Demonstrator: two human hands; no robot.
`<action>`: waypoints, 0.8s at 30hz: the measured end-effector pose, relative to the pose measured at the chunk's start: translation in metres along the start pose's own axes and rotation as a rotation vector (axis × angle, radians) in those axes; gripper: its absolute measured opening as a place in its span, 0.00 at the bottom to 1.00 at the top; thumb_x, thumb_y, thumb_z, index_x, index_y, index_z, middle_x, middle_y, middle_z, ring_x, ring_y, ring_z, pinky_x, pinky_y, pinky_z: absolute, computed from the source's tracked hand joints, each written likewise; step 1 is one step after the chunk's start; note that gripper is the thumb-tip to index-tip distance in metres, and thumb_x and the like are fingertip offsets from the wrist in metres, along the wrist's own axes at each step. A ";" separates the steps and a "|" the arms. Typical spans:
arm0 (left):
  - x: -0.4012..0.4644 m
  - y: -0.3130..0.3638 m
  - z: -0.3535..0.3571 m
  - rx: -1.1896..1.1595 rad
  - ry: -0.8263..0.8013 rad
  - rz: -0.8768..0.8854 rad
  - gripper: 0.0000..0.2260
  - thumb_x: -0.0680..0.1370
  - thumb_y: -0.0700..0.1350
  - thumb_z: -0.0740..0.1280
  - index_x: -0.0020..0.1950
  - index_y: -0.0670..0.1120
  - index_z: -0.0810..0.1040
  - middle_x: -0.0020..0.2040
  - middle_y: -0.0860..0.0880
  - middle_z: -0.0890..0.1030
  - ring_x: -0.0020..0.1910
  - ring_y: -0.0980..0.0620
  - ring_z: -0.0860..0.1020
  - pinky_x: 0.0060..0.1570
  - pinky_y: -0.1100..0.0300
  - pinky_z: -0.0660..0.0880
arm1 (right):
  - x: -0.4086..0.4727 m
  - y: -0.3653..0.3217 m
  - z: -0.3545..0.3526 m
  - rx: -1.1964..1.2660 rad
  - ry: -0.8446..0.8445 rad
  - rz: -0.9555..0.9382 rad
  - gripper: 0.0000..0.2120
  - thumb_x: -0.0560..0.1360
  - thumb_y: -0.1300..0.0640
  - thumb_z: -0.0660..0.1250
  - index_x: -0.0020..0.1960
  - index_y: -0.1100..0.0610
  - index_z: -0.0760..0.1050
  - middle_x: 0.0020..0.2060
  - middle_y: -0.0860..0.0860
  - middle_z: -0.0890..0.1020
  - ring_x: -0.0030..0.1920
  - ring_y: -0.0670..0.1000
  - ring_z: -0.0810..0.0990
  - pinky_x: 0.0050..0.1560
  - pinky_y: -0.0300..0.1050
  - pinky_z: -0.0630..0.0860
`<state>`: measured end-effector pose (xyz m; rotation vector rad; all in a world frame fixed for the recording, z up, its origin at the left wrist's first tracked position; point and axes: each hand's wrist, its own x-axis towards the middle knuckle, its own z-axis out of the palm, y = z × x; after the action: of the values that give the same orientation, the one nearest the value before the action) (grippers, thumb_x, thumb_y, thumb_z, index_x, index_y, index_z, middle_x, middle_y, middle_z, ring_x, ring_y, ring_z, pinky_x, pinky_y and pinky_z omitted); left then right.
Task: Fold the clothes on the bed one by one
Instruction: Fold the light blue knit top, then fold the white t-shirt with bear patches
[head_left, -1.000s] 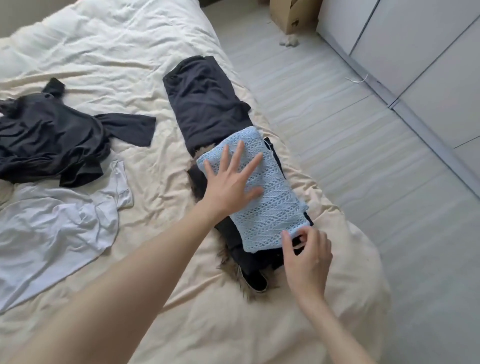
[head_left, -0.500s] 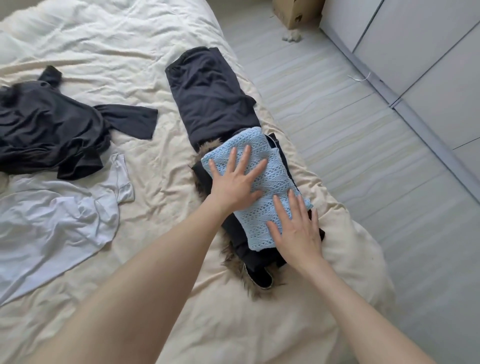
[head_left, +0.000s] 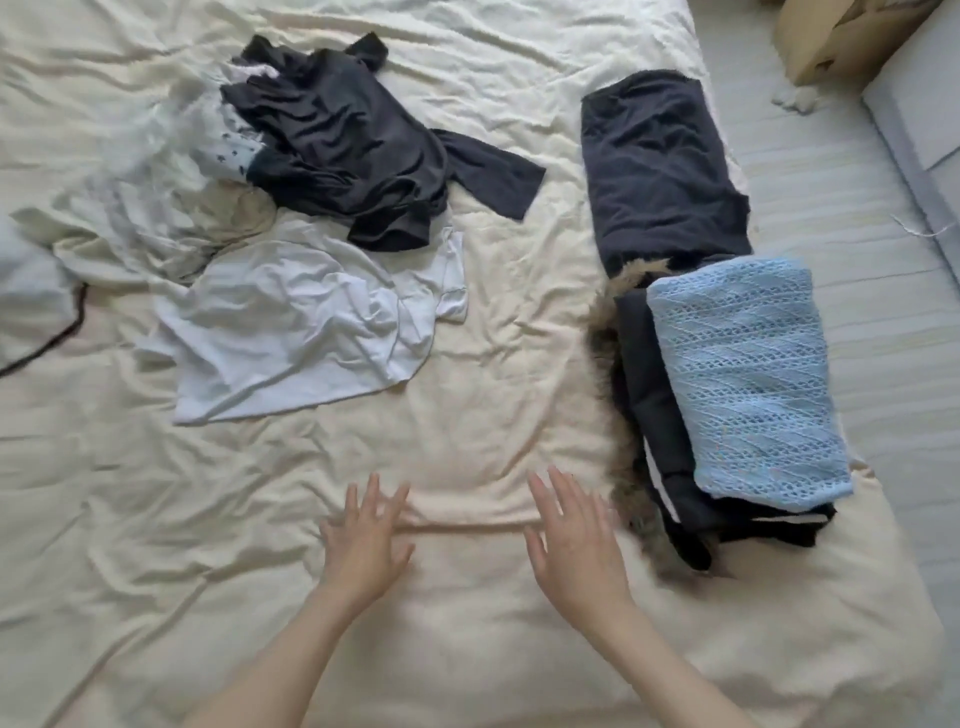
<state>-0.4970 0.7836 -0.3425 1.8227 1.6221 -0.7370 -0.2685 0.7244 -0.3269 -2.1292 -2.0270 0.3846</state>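
A folded light blue knit (head_left: 748, 379) lies on top of a folded black jacket with a fur trim (head_left: 649, 415) at the bed's right edge. Behind them sits a folded dark garment (head_left: 660, 166). Unfolded clothes lie at the left: a crumpled white shirt (head_left: 301, 322), a rumpled dark top (head_left: 353, 150) and pale pieces (head_left: 156, 208) beside it. My left hand (head_left: 366, 540) and my right hand (head_left: 576, 540) hover with fingers spread over the bare cream sheet (head_left: 467, 364) in the near middle. Neither hand holds anything.
The bed's right edge drops to a pale floor (head_left: 857, 260). A cardboard box (head_left: 831, 36) and a white cupboard base (head_left: 919, 119) stand at the far right. A dark cord (head_left: 52, 332) lies at the far left.
Both hands have come off the blue knit and moved left, over the bare sheet. The view has swung left and more of the unfolded pile shows.
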 end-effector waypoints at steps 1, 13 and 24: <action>0.002 -0.025 0.002 -0.035 -0.013 -0.042 0.33 0.79 0.57 0.60 0.77 0.58 0.41 0.78 0.49 0.37 0.76 0.43 0.39 0.69 0.36 0.53 | 0.007 -0.014 0.010 0.003 -0.064 -0.018 0.35 0.61 0.55 0.78 0.64 0.56 0.66 0.57 0.57 0.80 0.57 0.57 0.80 0.60 0.54 0.73; 0.063 -0.184 -0.005 -0.191 -0.061 -0.230 0.51 0.67 0.65 0.71 0.74 0.63 0.35 0.75 0.50 0.29 0.74 0.44 0.32 0.65 0.29 0.51 | 0.193 -0.146 0.091 -0.284 -0.211 -0.371 0.36 0.56 0.56 0.81 0.62 0.62 0.75 0.60 0.62 0.77 0.62 0.64 0.76 0.57 0.62 0.74; 0.078 -0.191 0.000 -0.230 -0.077 -0.208 0.51 0.67 0.64 0.71 0.73 0.64 0.33 0.75 0.51 0.28 0.74 0.44 0.31 0.65 0.28 0.50 | 0.227 -0.160 0.101 -0.004 -0.105 -0.330 0.06 0.68 0.69 0.66 0.44 0.64 0.77 0.29 0.58 0.79 0.28 0.61 0.78 0.24 0.47 0.70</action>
<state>-0.6790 0.8529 -0.4122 1.4638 1.7837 -0.6695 -0.4427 0.9552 -0.3889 -1.7625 -2.3852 0.4474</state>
